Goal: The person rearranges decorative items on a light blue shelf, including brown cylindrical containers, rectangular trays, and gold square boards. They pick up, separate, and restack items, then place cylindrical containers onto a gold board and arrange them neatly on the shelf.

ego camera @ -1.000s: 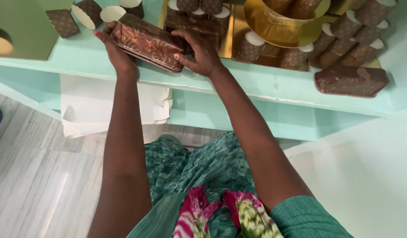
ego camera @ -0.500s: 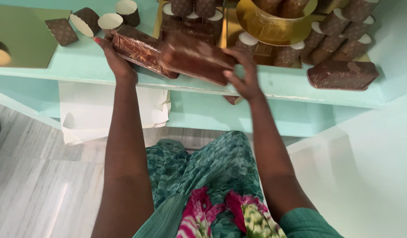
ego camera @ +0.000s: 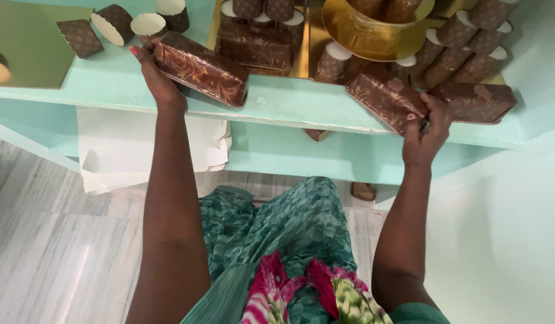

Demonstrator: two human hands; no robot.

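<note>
Each hand grips one brown gold-patterned paper loaf mould, left hand (ego camera: 159,81) on the left mould (ego camera: 200,69), right hand (ego camera: 429,131) on the right mould (ego camera: 386,99), both seemingly light, crushable, best held by their ends.

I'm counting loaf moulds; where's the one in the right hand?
Head view, right side: the brown loaf mould sits at the shelf edge in the right hand, beside another mould.

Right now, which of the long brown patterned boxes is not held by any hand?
The brown box at the far right lies free on the mint shelf. The left hand grips one box, the right hand another.
</note>
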